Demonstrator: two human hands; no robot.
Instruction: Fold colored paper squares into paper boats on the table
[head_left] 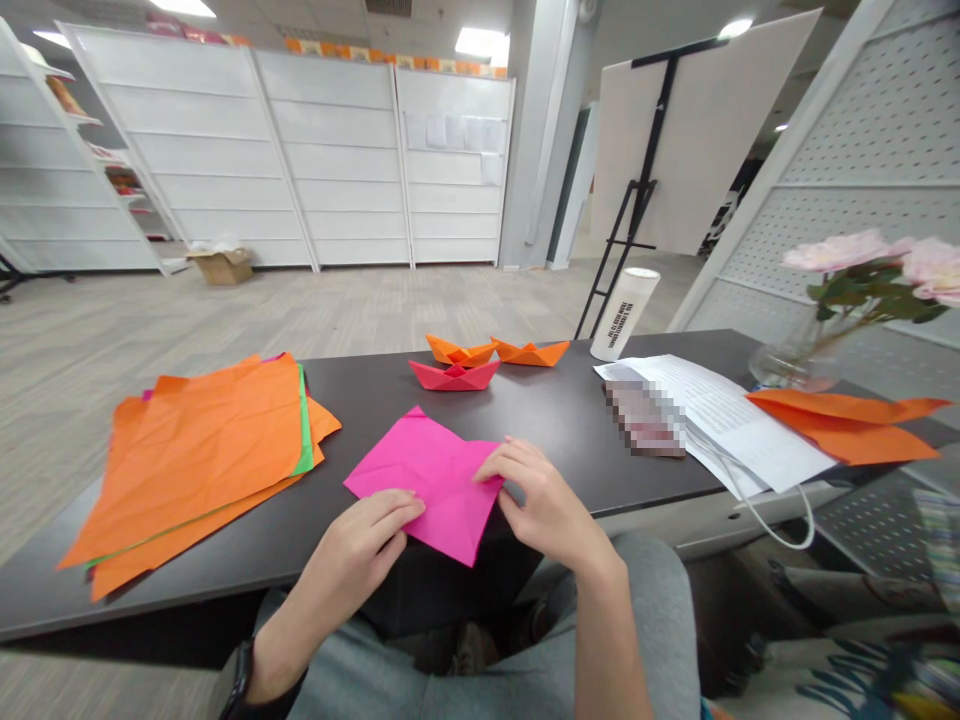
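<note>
A bright pink sheet of paper (431,470), creased and with a corner folded in at its far tip, lies at the table's front edge, partly overhanging it. My left hand (367,540) grips its near left edge, fingers on top and the thumb lower down. At the right corner, my right hand (536,495) pinches the paper between thumb and fingers. Beyond it stand a red paper boat (454,377) and two orange ones, an orange paper boat (457,352) on the left and another orange paper boat (531,354) on the right.
A stack of orange paper (202,440) with green edges showing covers the dark table's (555,420) left side. To the right are printed sheets (720,420), a pixelated object (645,418), a white cable (795,542), a white cylinder (624,315), folded orange paper (847,425) and a flower vase (799,355).
</note>
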